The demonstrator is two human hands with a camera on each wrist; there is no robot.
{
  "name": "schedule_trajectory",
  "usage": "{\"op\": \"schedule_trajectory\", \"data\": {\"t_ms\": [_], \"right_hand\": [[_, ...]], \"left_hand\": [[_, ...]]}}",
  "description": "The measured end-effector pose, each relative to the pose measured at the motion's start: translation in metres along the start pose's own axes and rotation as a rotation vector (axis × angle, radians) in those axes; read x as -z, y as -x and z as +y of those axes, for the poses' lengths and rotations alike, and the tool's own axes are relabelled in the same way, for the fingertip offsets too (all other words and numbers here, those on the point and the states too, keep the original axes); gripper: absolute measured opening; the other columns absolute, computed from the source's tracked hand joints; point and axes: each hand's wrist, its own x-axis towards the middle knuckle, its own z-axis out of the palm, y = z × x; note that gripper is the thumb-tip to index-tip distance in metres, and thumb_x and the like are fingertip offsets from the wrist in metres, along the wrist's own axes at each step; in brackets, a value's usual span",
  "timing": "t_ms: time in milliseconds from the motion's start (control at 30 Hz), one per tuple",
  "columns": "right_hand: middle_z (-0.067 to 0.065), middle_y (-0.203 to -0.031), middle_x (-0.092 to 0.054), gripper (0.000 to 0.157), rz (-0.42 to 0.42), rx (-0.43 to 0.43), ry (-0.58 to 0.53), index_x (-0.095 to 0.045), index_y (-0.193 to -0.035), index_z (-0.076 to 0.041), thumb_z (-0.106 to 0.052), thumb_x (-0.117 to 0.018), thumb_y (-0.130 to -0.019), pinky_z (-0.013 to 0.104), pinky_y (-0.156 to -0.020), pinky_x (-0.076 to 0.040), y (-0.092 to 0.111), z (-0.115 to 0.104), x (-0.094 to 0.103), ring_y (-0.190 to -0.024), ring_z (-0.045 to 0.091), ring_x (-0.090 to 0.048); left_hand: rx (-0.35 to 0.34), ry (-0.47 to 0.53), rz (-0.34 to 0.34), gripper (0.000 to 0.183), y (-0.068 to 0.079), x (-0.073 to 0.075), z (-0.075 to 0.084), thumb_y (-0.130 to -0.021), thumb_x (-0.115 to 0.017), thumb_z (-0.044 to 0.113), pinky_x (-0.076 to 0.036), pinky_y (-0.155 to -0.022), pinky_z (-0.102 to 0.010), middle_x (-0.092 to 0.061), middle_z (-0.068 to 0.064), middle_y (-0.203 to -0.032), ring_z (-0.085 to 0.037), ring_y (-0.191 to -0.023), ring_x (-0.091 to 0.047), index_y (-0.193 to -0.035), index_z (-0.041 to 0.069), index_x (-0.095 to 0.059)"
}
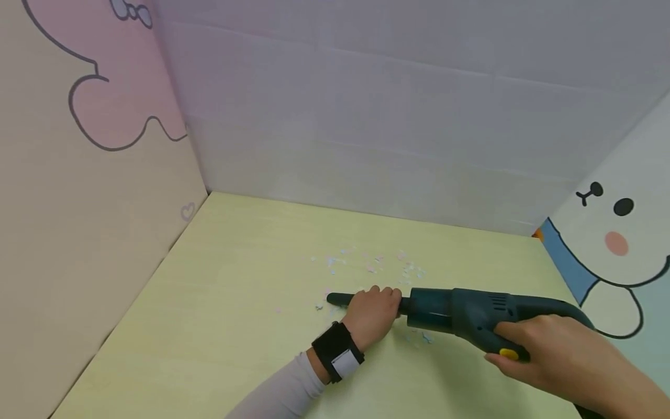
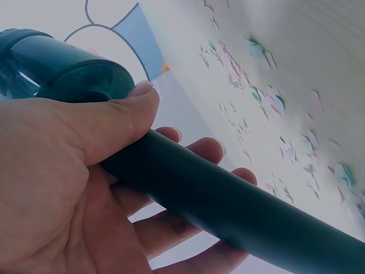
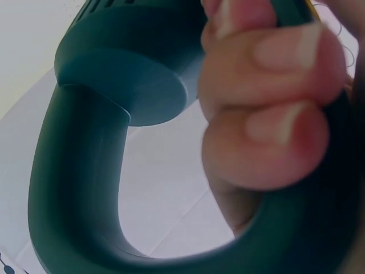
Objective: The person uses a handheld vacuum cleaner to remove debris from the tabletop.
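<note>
A dark green handheld vacuum cleaner is held level above the yellow table, its nozzle pointing left. My right hand grips its looped handle, thumb near a yellow button; the right wrist view shows the fingers curled round the handle. Farther forward, my left hand holds the narrow nozzle. In the left wrist view the thumb and fingers wrap the dark tube, just ahead of the clear dust cup. Small pastel paper scraps lie scattered beyond and around the nozzle.
The yellow tabletop meets a pale wall panel at the back. A panel with pink drawing stands on the left, and one with a cartoon face on the right. A black band circles the left wrist.
</note>
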Motion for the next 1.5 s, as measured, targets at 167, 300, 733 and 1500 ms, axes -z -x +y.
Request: {"op": "schedule_trajectory", "data": {"t_ms": [167,300,733,1500], "right_hand": [[-0.014,-0.054,-0.028,0.038,0.015,0.025,0.017,-0.049,-0.071,-0.031,-0.057,-0.074,-0.086,0.025,-0.052,-0.030,-0.003,-0.004,0.000,-0.049,0.002,-0.031],[-0.014,-0.054,-0.030,0.038,0.028,0.032,0.028,-0.049,-0.072,-0.031,-0.056,-0.075,-0.086,0.025,-0.051,-0.030,-0.005,-0.006,0.000,-0.049,0.003,-0.032],[-0.012,-0.053,-0.032,0.036,0.059,0.018,0.038,-0.051,-0.072,-0.030,-0.051,-0.076,-0.086,0.026,-0.050,-0.029,-0.010,-0.007,-0.002,-0.048,0.005,-0.032],[-0.011,-0.051,-0.030,0.041,0.241,0.045,0.063,-0.046,-0.069,-0.026,-0.043,-0.082,-0.082,0.026,-0.047,-0.027,-0.030,-0.015,-0.007,-0.045,0.006,-0.029]], "left_hand": [[0.007,-0.006,-0.013,0.031,0.001,0.001,-0.004,-0.093,-0.070,0.045,-0.044,-0.050,-0.021,-0.065,0.006,-0.086,-0.011,-0.069,-0.059,-0.106,0.017,-0.066],[0.010,-0.016,-0.003,0.031,-0.001,-0.001,-0.007,-0.094,-0.069,0.045,-0.046,-0.052,-0.021,-0.065,0.006,-0.086,-0.011,-0.070,-0.059,-0.107,0.017,-0.066],[0.008,0.013,-0.012,0.030,-0.023,-0.015,-0.012,-0.096,-0.067,0.042,-0.055,-0.067,-0.025,-0.069,0.004,-0.094,-0.014,-0.078,-0.064,-0.110,0.016,-0.066],[0.071,0.107,-0.057,0.033,-0.054,-0.028,-0.030,-0.098,-0.066,0.040,-0.056,-0.093,-0.040,-0.072,0.000,-0.109,-0.021,-0.099,-0.069,-0.117,0.014,-0.065]]}}
